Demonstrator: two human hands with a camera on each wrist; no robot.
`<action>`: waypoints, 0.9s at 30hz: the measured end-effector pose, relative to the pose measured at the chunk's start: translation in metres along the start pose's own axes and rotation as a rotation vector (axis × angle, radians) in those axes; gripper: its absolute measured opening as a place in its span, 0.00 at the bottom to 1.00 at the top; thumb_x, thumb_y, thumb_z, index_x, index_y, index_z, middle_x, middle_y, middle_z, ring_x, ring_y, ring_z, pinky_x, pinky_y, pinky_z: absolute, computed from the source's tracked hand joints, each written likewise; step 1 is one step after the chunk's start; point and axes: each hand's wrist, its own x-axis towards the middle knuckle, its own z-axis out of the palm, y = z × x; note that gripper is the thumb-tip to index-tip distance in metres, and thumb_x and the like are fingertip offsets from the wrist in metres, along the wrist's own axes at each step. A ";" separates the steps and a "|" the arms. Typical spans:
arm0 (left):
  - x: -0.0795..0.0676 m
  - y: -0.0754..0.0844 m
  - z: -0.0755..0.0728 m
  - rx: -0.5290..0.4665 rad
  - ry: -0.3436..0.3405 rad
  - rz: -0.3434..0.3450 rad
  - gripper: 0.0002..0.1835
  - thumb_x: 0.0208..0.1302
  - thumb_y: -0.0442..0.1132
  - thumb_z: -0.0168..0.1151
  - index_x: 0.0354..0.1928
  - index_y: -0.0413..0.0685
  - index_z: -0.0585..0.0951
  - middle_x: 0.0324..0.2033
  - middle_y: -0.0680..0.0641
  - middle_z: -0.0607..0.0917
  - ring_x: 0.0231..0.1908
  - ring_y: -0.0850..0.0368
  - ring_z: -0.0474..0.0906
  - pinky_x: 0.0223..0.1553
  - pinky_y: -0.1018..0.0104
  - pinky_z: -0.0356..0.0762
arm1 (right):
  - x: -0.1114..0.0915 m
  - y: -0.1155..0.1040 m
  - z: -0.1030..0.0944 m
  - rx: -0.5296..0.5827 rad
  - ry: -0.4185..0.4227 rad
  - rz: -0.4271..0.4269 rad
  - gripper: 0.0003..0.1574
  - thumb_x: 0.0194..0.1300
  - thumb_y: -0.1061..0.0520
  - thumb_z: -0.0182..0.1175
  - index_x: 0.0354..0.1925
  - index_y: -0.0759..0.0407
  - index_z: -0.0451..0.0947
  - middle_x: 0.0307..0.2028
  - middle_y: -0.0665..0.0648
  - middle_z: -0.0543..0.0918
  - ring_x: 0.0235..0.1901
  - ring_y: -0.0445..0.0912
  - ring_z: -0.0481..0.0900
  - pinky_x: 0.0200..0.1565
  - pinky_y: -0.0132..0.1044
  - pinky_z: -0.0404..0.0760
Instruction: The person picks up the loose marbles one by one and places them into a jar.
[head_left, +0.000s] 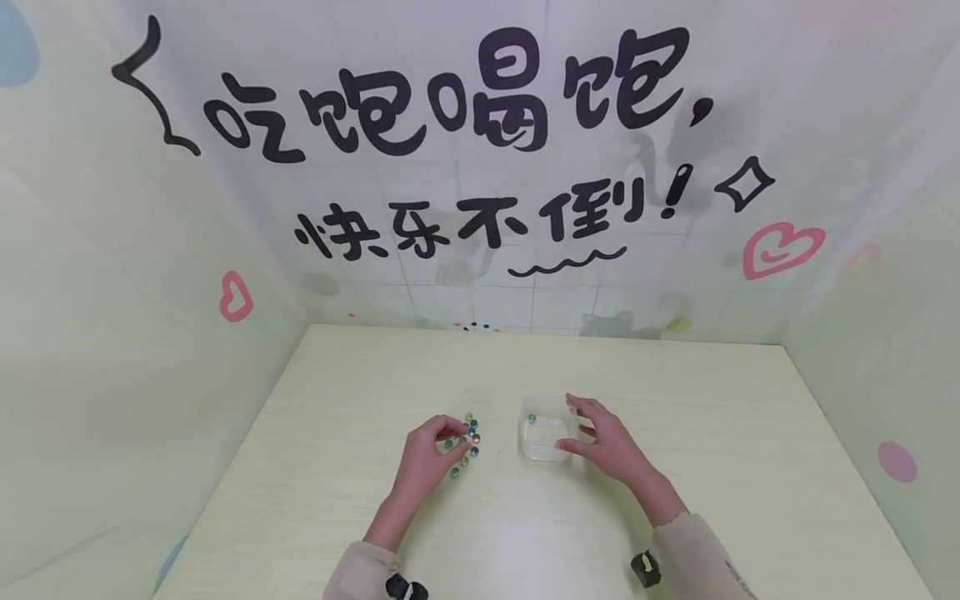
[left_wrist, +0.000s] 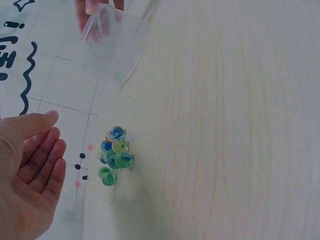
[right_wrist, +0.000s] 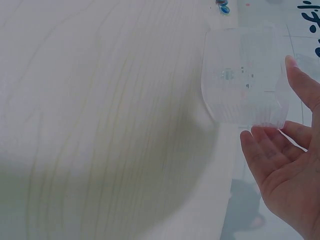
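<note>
A cluster of several glass marbles (head_left: 465, 442) (left_wrist: 115, 155) lies on the pale wooden table (head_left: 675, 500). My left hand (head_left: 452, 433) (left_wrist: 54, 131) hovers right at the cluster with thumb and fingers relaxed and apart, and its palm is bare. To the right stands a small clear plastic container (head_left: 546, 429) (left_wrist: 107, 42) (right_wrist: 245, 75) with one marble (head_left: 531, 418) inside. My right hand (head_left: 570, 425) (right_wrist: 270, 100) is at the container's right side, its straight fingertips (right_wrist: 292, 65) touching the container's edges.
Printed cloth walls (head_left: 480, 167) with black lettering and pink hearts close in the table on the back, left and right. The tabletop (right_wrist: 100, 100) stretches bare-wooded toward me and to the right of the container.
</note>
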 end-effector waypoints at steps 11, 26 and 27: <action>-0.006 -0.008 0.000 0.028 -0.023 -0.013 0.14 0.54 0.30 0.74 0.42 0.45 0.82 0.41 0.47 0.86 0.46 0.50 0.83 0.53 0.55 0.83 | 0.000 0.000 0.000 0.002 -0.001 0.005 0.49 0.61 0.53 0.70 0.72 0.69 0.60 0.67 0.72 0.68 0.66 0.67 0.68 0.63 0.53 0.77; -0.012 -0.019 0.000 0.038 -0.082 -0.033 0.15 0.52 0.29 0.74 0.42 0.43 0.82 0.42 0.47 0.86 0.47 0.50 0.83 0.54 0.56 0.83 | 0.000 0.001 0.001 0.002 0.003 0.000 0.49 0.61 0.53 0.70 0.71 0.70 0.60 0.67 0.72 0.68 0.66 0.68 0.68 0.62 0.52 0.78; -0.013 -0.019 0.000 0.040 -0.083 -0.033 0.15 0.51 0.29 0.74 0.42 0.43 0.82 0.42 0.46 0.86 0.46 0.50 0.83 0.54 0.56 0.83 | 0.000 0.001 0.001 0.003 0.004 -0.001 0.49 0.61 0.53 0.71 0.71 0.70 0.60 0.67 0.72 0.69 0.66 0.68 0.69 0.62 0.52 0.78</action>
